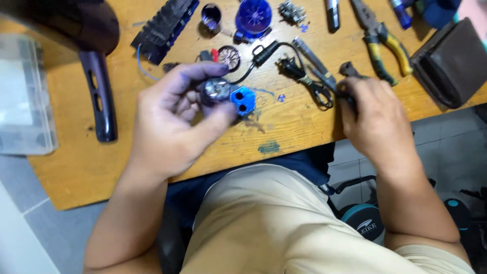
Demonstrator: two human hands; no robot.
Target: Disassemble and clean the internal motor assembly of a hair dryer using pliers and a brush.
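Note:
My left hand (175, 119) is closed around a small round motor (217, 90) with a blue plastic housing (242, 99), held just above the wooden table (76, 167). A black cord runs from the motor to a coiled cable with a plug (304, 78). My right hand (373, 114) rests at the table's near edge and grips a dark tool handle (349, 70), mostly hidden under the fingers.
Parts lie along the back: a black finned piece (165, 28), a blue fan (252, 16), a small round grille (228, 57), yellow-handled pliers (383, 43), a dark wallet-like case (451, 61). A dark hair-dryer shell (99, 96) and clear plastic box (23, 96) sit left.

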